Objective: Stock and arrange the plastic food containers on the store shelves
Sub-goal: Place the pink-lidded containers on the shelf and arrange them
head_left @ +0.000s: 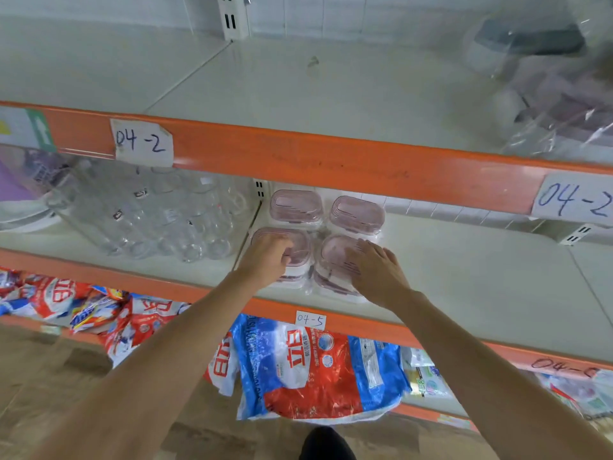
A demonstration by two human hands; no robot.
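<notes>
Several pink-lidded plastic food containers, wrapped in clear film, stand in two rows on the middle shelf (pixel 464 280). The back pair are at the back left (pixel 295 205) and the back right (pixel 357 212). My left hand (pixel 265 258) rests on the front left container stack (pixel 300 242) with its fingers curled over the lid. My right hand (pixel 378 270) lies with straight fingers on the front right container stack (pixel 335 257). More wrapped containers (pixel 557 91), blurred, sit at the right end of the top shelf.
Clear glass jars (pixel 159 214) crowd the middle shelf left of the containers. Orange shelf edges carry paper labels "04-2" (pixel 142 142) and "04-5" (pixel 310 320). Red and blue detergent bags (pixel 308 370) fill the bottom shelf. The top shelf (pixel 298 91) shows bare surface.
</notes>
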